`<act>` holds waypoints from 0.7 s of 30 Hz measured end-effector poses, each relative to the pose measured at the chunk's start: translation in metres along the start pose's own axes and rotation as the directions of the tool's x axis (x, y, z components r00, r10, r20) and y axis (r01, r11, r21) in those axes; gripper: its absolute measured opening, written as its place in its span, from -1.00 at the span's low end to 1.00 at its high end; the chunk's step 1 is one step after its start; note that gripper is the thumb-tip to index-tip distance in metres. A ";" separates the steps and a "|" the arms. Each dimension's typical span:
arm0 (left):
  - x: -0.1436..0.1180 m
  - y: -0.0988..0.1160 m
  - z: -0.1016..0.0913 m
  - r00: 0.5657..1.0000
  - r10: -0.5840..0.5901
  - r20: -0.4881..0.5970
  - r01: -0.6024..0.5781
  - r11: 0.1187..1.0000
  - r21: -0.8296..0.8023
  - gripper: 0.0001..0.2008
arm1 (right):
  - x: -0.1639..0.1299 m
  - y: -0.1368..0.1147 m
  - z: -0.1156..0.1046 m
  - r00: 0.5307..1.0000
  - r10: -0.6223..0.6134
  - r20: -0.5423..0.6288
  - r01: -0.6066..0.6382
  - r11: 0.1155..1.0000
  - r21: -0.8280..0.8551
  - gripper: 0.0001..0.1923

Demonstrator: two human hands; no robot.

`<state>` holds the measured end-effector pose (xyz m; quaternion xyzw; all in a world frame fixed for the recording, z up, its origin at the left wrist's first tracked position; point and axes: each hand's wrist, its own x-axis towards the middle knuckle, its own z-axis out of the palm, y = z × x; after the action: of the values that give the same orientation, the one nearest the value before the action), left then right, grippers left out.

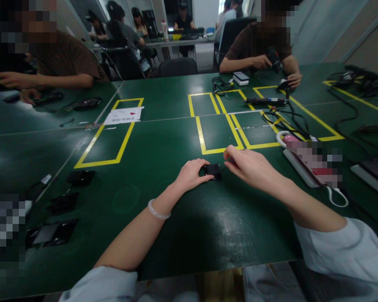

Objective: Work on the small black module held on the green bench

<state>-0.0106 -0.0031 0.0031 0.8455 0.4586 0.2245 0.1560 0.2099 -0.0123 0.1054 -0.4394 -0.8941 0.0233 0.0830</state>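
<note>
Your left hand (pixel 191 175) is closed around a small black part (pixel 212 170), pinning it flat on the green table (pixel 176 235), probably to keep it steady. Your right hand (pixel 250 165) meets the part's right edge with fingertips (pixel 228 154) pinched narrow; whether they hold anything is unclear. Just beyond the part lie yellow taped boxes (pixel 218 132), bare inside. Far left of it sit more black parts (pixel 63 203) in a loose row. Right of it lies a white power strip (pixel 298 167); beyond, a co-worker's hand (pixel 261 62) grips a tool.
</note>
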 end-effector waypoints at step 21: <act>0.000 -0.002 0.002 1.000 0.007 -0.008 -0.007 1.000 0.022 -0.61 | 0.003 -0.004 -0.003 1.000 0.016 -0.018 -0.018 0.997 -0.080 -0.80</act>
<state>-0.0110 -0.0022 0.0005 0.8478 0.4588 0.2234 0.1440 0.2056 -0.0126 0.1092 -0.4502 -0.8898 -0.0160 0.0729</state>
